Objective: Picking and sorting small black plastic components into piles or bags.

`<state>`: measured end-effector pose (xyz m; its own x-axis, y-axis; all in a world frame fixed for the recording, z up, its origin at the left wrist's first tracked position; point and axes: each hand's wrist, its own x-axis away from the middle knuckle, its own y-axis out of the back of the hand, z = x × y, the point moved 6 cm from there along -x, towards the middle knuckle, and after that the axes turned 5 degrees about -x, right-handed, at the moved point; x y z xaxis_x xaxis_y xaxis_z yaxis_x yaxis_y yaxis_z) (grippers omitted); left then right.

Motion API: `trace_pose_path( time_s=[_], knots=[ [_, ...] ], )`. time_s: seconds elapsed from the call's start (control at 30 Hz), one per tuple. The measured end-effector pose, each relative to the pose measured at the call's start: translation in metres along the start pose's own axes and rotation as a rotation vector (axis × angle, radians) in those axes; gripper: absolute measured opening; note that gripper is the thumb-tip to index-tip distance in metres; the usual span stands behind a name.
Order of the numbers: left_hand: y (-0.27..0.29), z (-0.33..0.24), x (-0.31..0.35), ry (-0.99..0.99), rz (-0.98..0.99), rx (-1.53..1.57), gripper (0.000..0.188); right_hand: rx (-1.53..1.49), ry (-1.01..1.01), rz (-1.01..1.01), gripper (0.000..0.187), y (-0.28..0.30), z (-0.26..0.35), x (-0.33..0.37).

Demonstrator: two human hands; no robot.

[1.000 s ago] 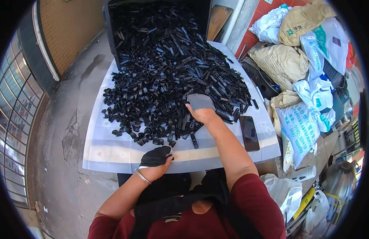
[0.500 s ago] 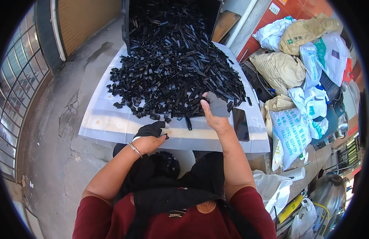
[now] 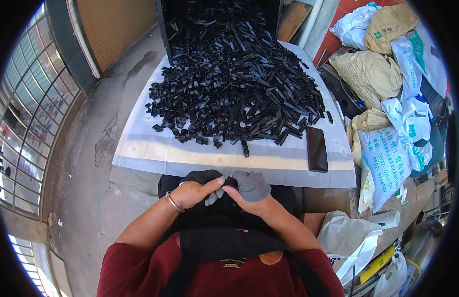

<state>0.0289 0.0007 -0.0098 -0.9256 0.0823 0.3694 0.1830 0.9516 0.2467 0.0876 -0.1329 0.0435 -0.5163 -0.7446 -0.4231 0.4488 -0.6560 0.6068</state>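
My left hand (image 3: 195, 192), in a partly black glove with a bracelet at the wrist, meets my right hand (image 3: 250, 188), in a grey fingerless glove, over my lap. Between their thumbs and fingers they pinch a small black plastic piece (image 3: 231, 182); its exact shape is mostly covered by the fingers. In front of them, on a white-covered table (image 3: 135, 154), spreads a big heap of black plastic parts (image 3: 229, 89), curved clip-like ones on the left and longer strip-like ones on the right. One strip-like part (image 3: 245, 148) lies at the heap's near edge.
A dark phone (image 3: 317, 150) lies on the table's right side. Behind the heap stands a dark open bin (image 3: 166, 32). Brown and white sacks (image 3: 366, 76) are piled to the right, with a white plastic bag (image 3: 345, 237) below them. A barred metal gate (image 3: 36, 119) runs along the left.
Both hands have drawn back from the table and come together over my lap. The right hand has left the heap's near edge. The view has shifted slightly.
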Motion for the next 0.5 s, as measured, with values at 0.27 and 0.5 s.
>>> trace_pose_path(
  time_s=[0.27,0.5],
  knots=[
    [-0.008,0.034,0.002,0.125,-0.259,-0.019,0.046,-0.009,-0.079,0.103,0.033,-0.006,0.006,-0.002],
    [0.005,-0.006,0.017,-0.334,-0.253,-0.011,0.047,0.106,0.036,0.23,0.028,0.0,0.021,0.004]
  ],
)
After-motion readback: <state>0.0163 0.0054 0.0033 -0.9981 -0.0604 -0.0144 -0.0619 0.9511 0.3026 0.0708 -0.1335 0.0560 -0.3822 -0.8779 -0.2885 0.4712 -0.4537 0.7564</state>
